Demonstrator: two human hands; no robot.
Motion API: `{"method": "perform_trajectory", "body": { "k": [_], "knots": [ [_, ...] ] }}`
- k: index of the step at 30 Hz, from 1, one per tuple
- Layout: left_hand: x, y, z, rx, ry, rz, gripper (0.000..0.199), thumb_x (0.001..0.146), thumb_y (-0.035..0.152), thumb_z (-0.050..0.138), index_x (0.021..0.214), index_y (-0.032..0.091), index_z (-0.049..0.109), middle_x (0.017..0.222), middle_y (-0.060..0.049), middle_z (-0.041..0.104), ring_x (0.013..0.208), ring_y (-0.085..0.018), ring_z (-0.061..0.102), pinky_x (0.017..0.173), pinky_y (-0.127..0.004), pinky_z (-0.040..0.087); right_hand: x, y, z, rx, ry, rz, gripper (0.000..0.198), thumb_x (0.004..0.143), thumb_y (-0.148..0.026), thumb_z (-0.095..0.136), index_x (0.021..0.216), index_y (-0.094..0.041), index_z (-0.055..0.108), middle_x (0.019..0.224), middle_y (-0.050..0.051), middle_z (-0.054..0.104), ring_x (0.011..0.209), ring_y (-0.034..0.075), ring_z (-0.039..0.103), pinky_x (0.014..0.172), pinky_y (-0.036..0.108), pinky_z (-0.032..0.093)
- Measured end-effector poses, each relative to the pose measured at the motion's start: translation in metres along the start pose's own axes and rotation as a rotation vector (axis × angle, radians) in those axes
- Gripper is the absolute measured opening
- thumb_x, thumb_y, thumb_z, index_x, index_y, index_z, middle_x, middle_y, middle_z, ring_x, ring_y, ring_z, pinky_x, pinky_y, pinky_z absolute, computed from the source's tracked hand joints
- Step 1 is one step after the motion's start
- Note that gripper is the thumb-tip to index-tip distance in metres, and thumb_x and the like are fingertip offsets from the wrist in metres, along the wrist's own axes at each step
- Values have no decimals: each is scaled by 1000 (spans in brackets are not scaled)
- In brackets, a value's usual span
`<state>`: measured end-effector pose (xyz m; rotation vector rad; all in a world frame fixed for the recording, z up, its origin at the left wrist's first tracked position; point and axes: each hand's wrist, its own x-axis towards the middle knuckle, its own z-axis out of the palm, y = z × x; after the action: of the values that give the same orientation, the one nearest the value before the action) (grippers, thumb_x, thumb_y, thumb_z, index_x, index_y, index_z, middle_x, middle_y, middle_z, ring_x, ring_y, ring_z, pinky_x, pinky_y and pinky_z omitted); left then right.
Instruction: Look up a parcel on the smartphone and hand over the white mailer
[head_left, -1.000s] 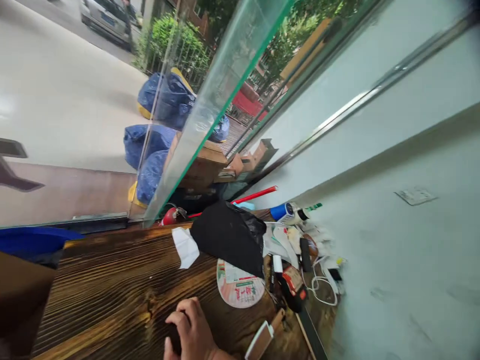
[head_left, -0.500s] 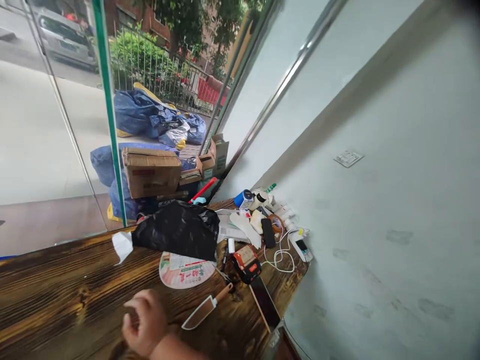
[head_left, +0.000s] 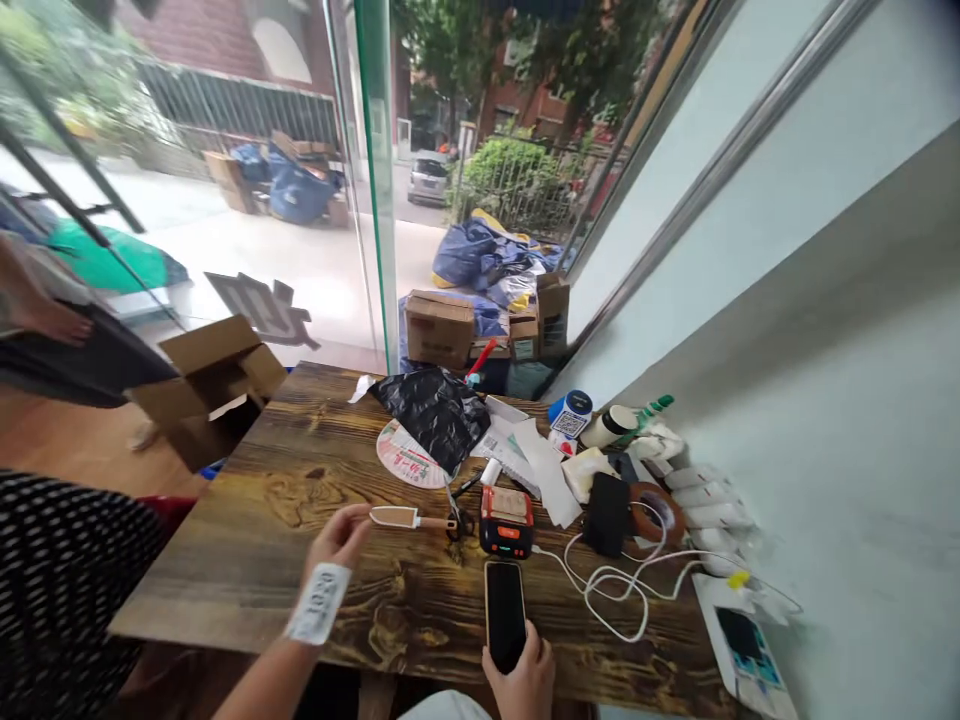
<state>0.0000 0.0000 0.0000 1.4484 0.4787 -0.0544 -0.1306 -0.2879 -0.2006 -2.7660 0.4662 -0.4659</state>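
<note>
My right hand (head_left: 523, 677) grips the near end of a black smartphone (head_left: 504, 608) lying flat on the wooden table (head_left: 255, 540). My left hand (head_left: 339, 537) rests on the tabletop with fingers apart, a white paper label (head_left: 318, 603) stuck around its wrist. Its fingertips are just left of a small white-bladed knife with a wooden handle (head_left: 409, 518). Beyond the phone sits an orange and black label printer (head_left: 506, 520).
A black plastic bag (head_left: 435, 411) lies over a round fan (head_left: 403, 462). Tape roll (head_left: 657, 514), white cables (head_left: 615, 585), bottles (head_left: 616, 425) and papers crowd the right side by the wall. An open cardboard box (head_left: 210, 385) stands left of the table. Glass panels lie behind.
The view swung back and levelled, showing the whole table. My right hand came into view holding the phone. My left hand opened flat beside the knife.
</note>
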Motion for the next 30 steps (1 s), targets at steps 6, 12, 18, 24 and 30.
{"method": "perform_trajectory", "body": {
  "k": [6, 12, 18, 24, 30],
  "knots": [
    [-29, 1, 66, -3, -305, 6, 54, 57, 55, 76, 89, 14, 60, 52, 10, 38, 44, -4, 30, 43, -21, 22, 14, -2, -34, 453, -260, 236, 66, 60, -32, 62, 122, -17, 47, 101, 13, 55, 88, 34, 60, 74, 47, 51],
    [-49, 12, 75, 51, -611, -60, 49, 48, 44, 83, 79, 10, 66, 46, 9, 42, 44, -4, 28, 46, -23, 19, 16, -32, -101, 1109, -378, 354, 80, 58, -53, 70, 127, -21, 45, 133, 16, 51, 126, 39, 42, 105, 55, 32],
    [-56, 30, 66, 135, -788, -113, 41, 53, 34, 82, 86, 14, 70, 54, 5, 53, 46, -5, 38, 45, -21, 24, 43, -90, -171, 1472, -472, 309, 81, 57, -50, 75, 129, -30, 44, 120, 9, 61, 113, 34, 54, 93, 49, 46],
    [-59, 37, 66, 152, -809, -197, 62, 57, 65, 70, 98, 18, 71, 81, -5, 68, 66, -14, 59, 41, -17, 35, 53, -120, -177, 1421, -504, 333, 82, 51, -42, 81, 122, -26, 44, 125, 11, 59, 118, 31, 52, 100, 46, 42],
    [-62, 39, 65, 135, -769, -284, 74, 57, 73, 64, 107, 20, 68, 89, -8, 71, 66, -18, 65, 45, -20, 43, 47, -150, -189, 1430, -487, 422, 79, 51, -42, 83, 118, -27, 43, 109, 6, 66, 98, 26, 61, 84, 38, 49]
  ]
}}
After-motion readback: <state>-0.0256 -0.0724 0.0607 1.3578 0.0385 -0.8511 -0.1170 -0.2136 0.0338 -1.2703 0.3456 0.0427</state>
